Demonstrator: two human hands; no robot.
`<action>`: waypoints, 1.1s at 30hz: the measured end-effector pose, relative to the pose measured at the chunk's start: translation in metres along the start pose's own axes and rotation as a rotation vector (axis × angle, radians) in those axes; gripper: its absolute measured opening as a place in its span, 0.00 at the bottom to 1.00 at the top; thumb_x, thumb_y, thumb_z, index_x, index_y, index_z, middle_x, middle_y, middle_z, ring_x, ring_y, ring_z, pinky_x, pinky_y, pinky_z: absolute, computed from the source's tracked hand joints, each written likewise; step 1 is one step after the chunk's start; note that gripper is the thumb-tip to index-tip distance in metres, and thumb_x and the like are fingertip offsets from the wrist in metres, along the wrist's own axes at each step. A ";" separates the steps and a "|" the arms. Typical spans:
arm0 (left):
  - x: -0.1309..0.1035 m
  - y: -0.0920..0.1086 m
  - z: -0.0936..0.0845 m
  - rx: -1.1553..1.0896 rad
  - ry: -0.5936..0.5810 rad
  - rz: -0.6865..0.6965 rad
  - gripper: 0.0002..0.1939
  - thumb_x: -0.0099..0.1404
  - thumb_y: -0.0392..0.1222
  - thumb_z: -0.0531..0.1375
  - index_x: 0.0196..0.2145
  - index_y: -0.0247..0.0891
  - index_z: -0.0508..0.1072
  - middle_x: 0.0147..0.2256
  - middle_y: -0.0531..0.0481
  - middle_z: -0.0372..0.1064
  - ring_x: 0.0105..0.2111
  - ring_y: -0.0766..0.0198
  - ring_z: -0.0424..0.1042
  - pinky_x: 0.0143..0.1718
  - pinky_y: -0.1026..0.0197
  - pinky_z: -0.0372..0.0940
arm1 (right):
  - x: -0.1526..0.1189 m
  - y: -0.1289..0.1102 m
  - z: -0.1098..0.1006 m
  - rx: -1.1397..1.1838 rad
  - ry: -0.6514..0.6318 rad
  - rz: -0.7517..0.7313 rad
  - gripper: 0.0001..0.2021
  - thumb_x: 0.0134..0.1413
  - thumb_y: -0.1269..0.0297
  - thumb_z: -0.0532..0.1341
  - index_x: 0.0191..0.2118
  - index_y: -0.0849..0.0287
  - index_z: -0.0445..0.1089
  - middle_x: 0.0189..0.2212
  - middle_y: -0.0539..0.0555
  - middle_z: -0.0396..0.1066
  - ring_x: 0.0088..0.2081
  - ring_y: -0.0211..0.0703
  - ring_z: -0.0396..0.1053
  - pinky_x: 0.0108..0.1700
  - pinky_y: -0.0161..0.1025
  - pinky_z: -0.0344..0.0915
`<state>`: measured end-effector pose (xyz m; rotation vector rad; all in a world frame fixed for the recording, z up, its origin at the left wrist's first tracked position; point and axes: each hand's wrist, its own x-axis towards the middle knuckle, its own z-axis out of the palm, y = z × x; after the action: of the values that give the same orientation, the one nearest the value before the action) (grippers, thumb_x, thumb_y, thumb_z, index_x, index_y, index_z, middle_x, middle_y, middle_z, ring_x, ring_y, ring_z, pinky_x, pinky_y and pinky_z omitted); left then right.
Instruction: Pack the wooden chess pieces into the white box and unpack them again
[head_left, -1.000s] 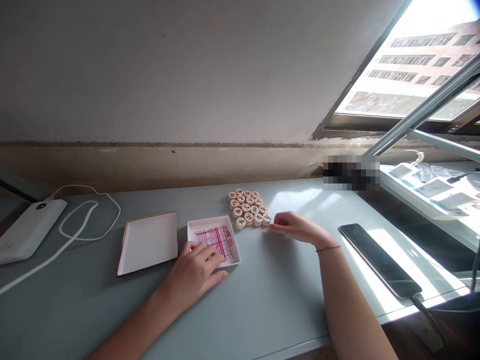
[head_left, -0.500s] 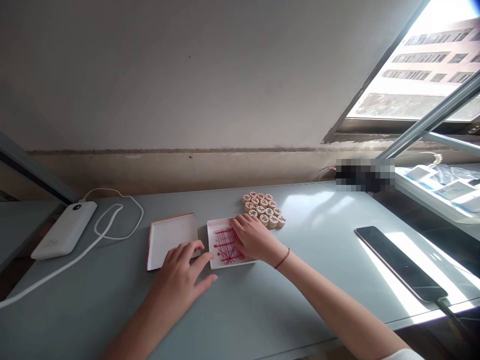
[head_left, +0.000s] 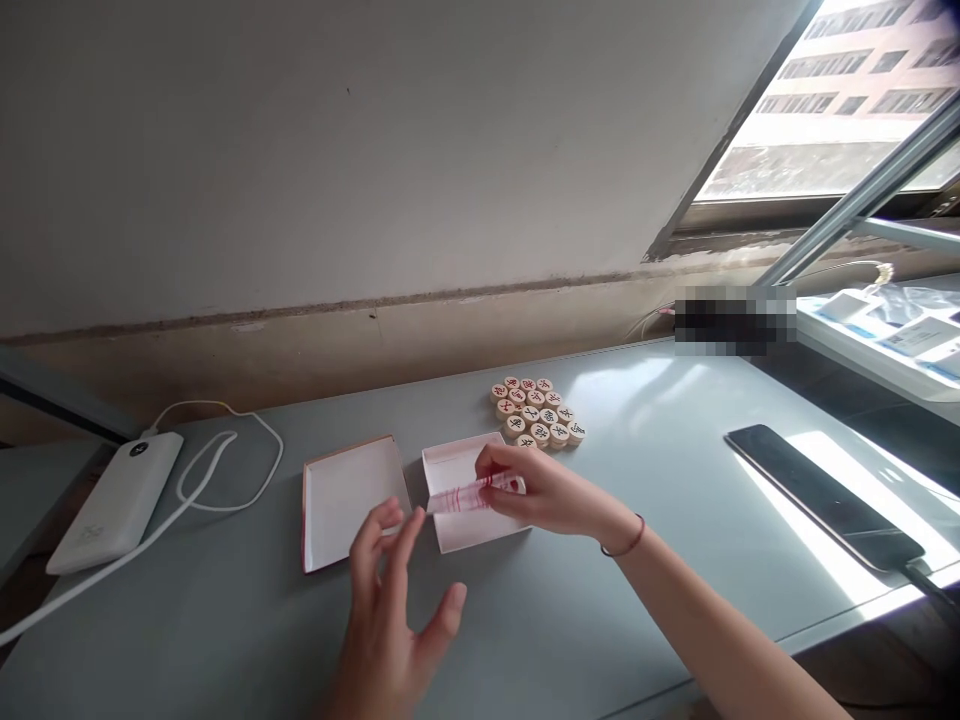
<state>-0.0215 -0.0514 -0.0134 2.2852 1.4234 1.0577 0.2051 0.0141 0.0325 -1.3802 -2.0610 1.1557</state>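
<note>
My right hand (head_left: 551, 490) grips a folded, see-through Chinese chess board sheet (head_left: 459, 498) with red lines, pinched between thumb and fingers. The sheet is over a shallow white box (head_left: 480, 535), whose inside shows bare white around it. My left hand (head_left: 397, 610) is at the box's near left corner, fingers apart and holding nothing; its fingertips are close to the sheet's left end. A matching box half (head_left: 352, 500) with a reddish-brown edge lies open to the left. Behind the box, round wooden Chinese chess pieces (head_left: 534, 412) are stacked in rows, with red and black characters facing up.
A white power bank (head_left: 116, 505) with a looping white cable (head_left: 206, 475) lies at the left. On the right a phone (head_left: 825, 497) is plugged in near the table's edge (head_left: 795, 640). White boxes (head_left: 915, 335) sit on a tray beyond a metal bar. A wall backs the table.
My right hand has lifted the sheet, which lay flat in the box, and it is now folded up. My left hand has shifted right and nearer, its fingers raised. The view has tilted slightly.
</note>
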 end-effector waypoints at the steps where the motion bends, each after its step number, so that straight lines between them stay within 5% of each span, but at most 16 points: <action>1: 0.002 0.001 0.002 -0.042 0.000 -0.077 0.28 0.66 0.44 0.56 0.62 0.45 0.52 0.59 0.38 0.51 0.52 0.53 0.65 0.45 0.54 0.69 | -0.003 0.001 -0.001 0.078 -0.027 -0.015 0.00 0.55 0.68 0.56 0.34 0.57 0.63 0.28 0.47 0.63 0.27 0.34 0.58 0.28 0.32 0.56; 3: 0.010 0.006 0.005 -0.178 -0.069 -0.209 0.28 0.66 0.48 0.56 0.60 0.44 0.55 0.55 0.39 0.60 0.47 0.54 0.69 0.43 0.54 0.70 | -0.007 0.004 -0.002 0.208 -0.043 -0.042 0.04 0.57 0.63 0.58 0.35 0.58 0.64 0.29 0.48 0.63 0.28 0.34 0.59 0.28 0.32 0.58; 6: 0.027 0.019 0.011 -0.402 -0.246 -0.437 0.16 0.67 0.51 0.54 0.46 0.40 0.70 0.35 0.48 0.72 0.35 0.59 0.72 0.36 0.59 0.70 | -0.012 0.008 0.000 0.377 0.009 -0.050 0.12 0.57 0.57 0.59 0.44 0.56 0.63 0.29 0.49 0.64 0.28 0.35 0.61 0.27 0.32 0.61; 9: 0.043 0.033 0.019 -0.522 -0.194 -0.491 0.12 0.66 0.50 0.55 0.41 0.40 0.71 0.31 0.51 0.71 0.33 0.62 0.71 0.35 0.62 0.69 | -0.022 0.016 -0.004 0.487 0.099 -0.075 0.24 0.59 0.57 0.58 0.58 0.51 0.52 0.29 0.48 0.65 0.26 0.35 0.61 0.26 0.33 0.63; 11: 0.050 0.038 0.025 -0.422 -0.070 -0.436 0.11 0.65 0.47 0.56 0.42 0.41 0.70 0.30 0.53 0.70 0.32 0.64 0.70 0.33 0.64 0.67 | -0.033 0.026 -0.013 0.465 0.205 -0.091 0.25 0.61 0.57 0.56 0.60 0.50 0.48 0.28 0.48 0.64 0.25 0.36 0.61 0.25 0.34 0.64; 15: 0.056 0.035 0.034 -0.152 0.150 -0.119 0.08 0.66 0.38 0.55 0.43 0.42 0.68 0.30 0.54 0.69 0.31 0.67 0.69 0.36 0.64 0.65 | -0.056 0.062 -0.034 0.163 0.287 -0.006 0.10 0.62 0.57 0.52 0.45 0.53 0.64 0.29 0.51 0.67 0.22 0.35 0.59 0.23 0.34 0.61; 18: 0.059 0.024 0.037 -0.027 0.126 0.048 0.08 0.66 0.33 0.54 0.41 0.42 0.69 0.34 0.52 0.70 0.34 0.66 0.69 0.39 0.63 0.65 | -0.066 0.089 -0.037 -0.131 0.279 0.050 0.10 0.61 0.60 0.52 0.35 0.55 0.69 0.28 0.52 0.71 0.23 0.37 0.63 0.25 0.35 0.63; 23: 0.059 0.010 0.034 0.048 0.024 0.173 0.08 0.65 0.31 0.55 0.40 0.41 0.69 0.32 0.53 0.70 0.35 0.65 0.69 0.40 0.60 0.63 | -0.069 0.104 -0.031 -0.410 0.349 0.075 0.12 0.62 0.62 0.51 0.34 0.54 0.72 0.30 0.52 0.70 0.26 0.39 0.68 0.27 0.35 0.66; 28: 0.054 0.010 0.034 0.069 -0.242 0.291 0.06 0.61 0.40 0.60 0.38 0.43 0.72 0.32 0.52 0.70 0.36 0.61 0.68 0.43 0.55 0.59 | -0.072 0.104 -0.030 -0.546 0.467 0.001 0.10 0.61 0.60 0.54 0.39 0.52 0.72 0.38 0.56 0.64 0.34 0.43 0.67 0.34 0.41 0.68; 33: 0.049 0.006 0.025 0.163 -0.208 0.267 0.13 0.60 0.51 0.61 0.39 0.42 0.72 0.34 0.49 0.70 0.39 0.57 0.68 0.45 0.52 0.58 | -0.075 0.099 -0.025 -0.503 0.544 -0.133 0.07 0.60 0.64 0.55 0.39 0.56 0.70 0.34 0.56 0.63 0.34 0.44 0.64 0.33 0.41 0.68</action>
<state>0.0123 -0.0085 -0.0054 2.6703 1.1864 0.7639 0.3111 -0.0264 -0.0249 -1.5236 -2.0462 0.1584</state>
